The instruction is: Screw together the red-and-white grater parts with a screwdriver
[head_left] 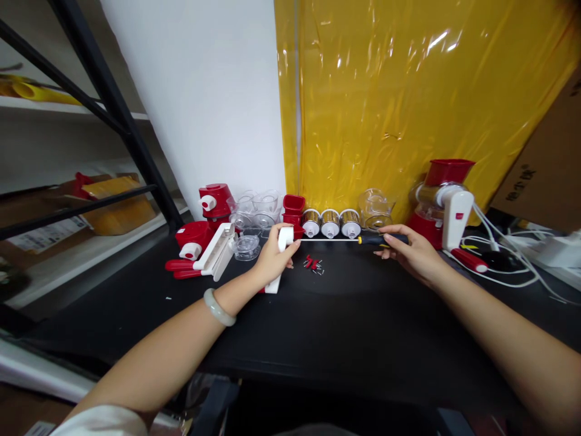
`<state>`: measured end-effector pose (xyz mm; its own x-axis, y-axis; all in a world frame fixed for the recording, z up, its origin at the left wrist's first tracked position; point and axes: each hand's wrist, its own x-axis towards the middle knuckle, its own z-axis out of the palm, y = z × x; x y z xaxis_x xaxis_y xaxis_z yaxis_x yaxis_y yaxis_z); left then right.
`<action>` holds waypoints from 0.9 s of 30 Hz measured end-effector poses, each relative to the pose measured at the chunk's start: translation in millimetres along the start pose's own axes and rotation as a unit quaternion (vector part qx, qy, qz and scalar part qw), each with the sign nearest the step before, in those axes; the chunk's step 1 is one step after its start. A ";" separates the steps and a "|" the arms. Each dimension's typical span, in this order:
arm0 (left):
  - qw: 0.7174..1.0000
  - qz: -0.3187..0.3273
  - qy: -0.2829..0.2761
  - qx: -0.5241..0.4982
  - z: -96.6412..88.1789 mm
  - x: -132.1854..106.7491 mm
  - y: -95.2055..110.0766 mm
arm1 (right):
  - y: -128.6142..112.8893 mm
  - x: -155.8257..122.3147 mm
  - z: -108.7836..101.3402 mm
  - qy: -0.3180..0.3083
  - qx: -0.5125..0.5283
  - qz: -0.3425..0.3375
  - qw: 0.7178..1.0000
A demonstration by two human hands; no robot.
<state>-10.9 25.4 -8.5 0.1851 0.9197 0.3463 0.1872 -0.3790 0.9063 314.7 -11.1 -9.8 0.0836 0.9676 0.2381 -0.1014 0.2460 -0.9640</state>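
My left hand (273,255) is closed around a white crank handle (285,238), with a small red piece at its right side. The handle's lower end shows below my fingers. My right hand (416,253) grips a screwdriver (370,240) by its black and yellow grip. The long shaft lies level and points left, its tip meeting the red piece; whether it sits in a screw I cannot tell. Below the shaft, a small pile of red bits and screws (313,264) lies on the black table (345,327).
White crank handles (220,251) with red grips and red grater bodies (193,236) stand at left, near clear plastic parts (254,209). Several grater drums (330,223) line the back. An assembled red and white grater (442,206) and white cables (512,254) are at right.
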 end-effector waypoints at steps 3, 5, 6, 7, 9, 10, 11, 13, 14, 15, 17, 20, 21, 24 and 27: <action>1.000 0.000 -0.002 0.002 0.0 -0.2 0.5 | -1.4 -1.0 1.5 0.006 -0.009 0.000 1.000; 1.000 0.000 -0.002 0.002 0.1 -0.6 1.5 | -1.3 -0.9 2.0 0.009 -0.017 -0.006 1.000; 1.000 0.000 -0.001 0.003 0.2 -0.7 1.8 | -0.8 -0.6 2.0 0.011 -0.021 -0.009 1.000; 1.000 0.001 -0.001 0.004 0.2 -0.9 2.1 | -0.1 -0.1 1.8 0.012 -0.025 -0.011 1.000; 1.000 0.001 -0.001 0.007 0.2 -1.0 2.0 | 1.5 0.9 1.4 0.014 -0.033 -0.012 0.999; 1.000 0.001 -0.002 0.007 0.1 -0.9 1.8 | 2.2 1.3 1.1 0.014 -0.036 -0.011 0.999; 1.000 0.000 -0.003 0.007 0.0 -0.9 1.5 | 2.9 1.6 0.9 0.015 -0.039 -0.011 0.999; 1.000 0.000 -0.004 0.006 -0.1 -0.6 1.0 | 3.7 1.8 0.5 0.017 -0.042 -0.012 0.999; 1.000 0.002 -0.005 0.005 -0.1 -0.5 0.8 | 4.0 1.8 0.3 0.019 -0.042 -0.014 0.999; 1.000 0.003 -0.005 0.005 0.0 -0.5 0.8 | 4.1 1.8 0.2 0.020 -0.043 -0.016 0.999; 1.000 0.006 -0.006 0.006 0.2 -0.5 0.9 | 4.6 1.8 -0.3 0.024 -0.047 -0.022 0.998; 1.000 0.002 -0.006 0.007 0.7 -0.7 1.4 | 5.8 2.7 -1.2 0.029 -0.062 -0.027 0.997; 1.000 0.001 -0.005 0.008 0.8 -0.8 1.5 | 6.2 3.1 -1.5 0.030 -0.068 -0.026 0.997; 1.000 0.000 -0.007 0.008 0.8 -1.1 2.0 | 7.2 4.5 -1.9 0.035 -0.078 -0.019 0.996; 1.000 0.001 -0.007 0.007 0.8 -1.6 2.6 | 6.9 4.8 -1.7 0.037 -0.075 -0.008 0.996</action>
<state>-9.9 22.9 -6.8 0.1991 0.9175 0.3444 0.1996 -0.3820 0.9024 316.0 -4.9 -15.5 0.1576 0.9556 0.2491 0.0503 0.2442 -0.9684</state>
